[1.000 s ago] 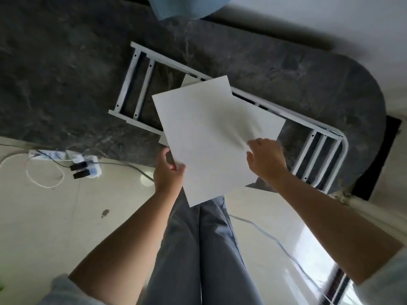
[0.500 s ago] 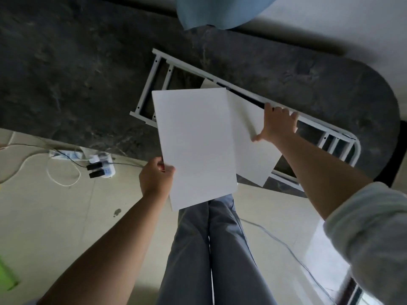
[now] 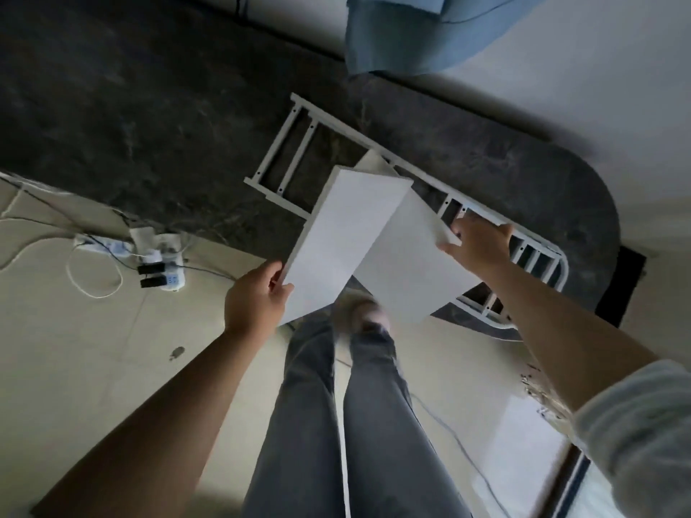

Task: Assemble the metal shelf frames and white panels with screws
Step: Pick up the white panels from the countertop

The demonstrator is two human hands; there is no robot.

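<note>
Head view: the left hand (image 3: 254, 297) has its fingers curled round a lower corner of one white panel (image 3: 344, 244). The right hand (image 3: 478, 244) grips the far corner of the second panel (image 3: 407, 267). Both panels are held above the metal frame (image 3: 295, 151), which lies on the dark surface (image 3: 149, 125). The panels look thin, stiff and light, best held by their edges. Count: two panels, possibly a third behind; one frame.

Power strip (image 3: 164, 263) — dark rug (image 3: 149, 125)

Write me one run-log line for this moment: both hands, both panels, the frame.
left hand: grips first white panel, near corner | right hand: holds second white panel, far corner | metal frame: lies on dark surface
</note>
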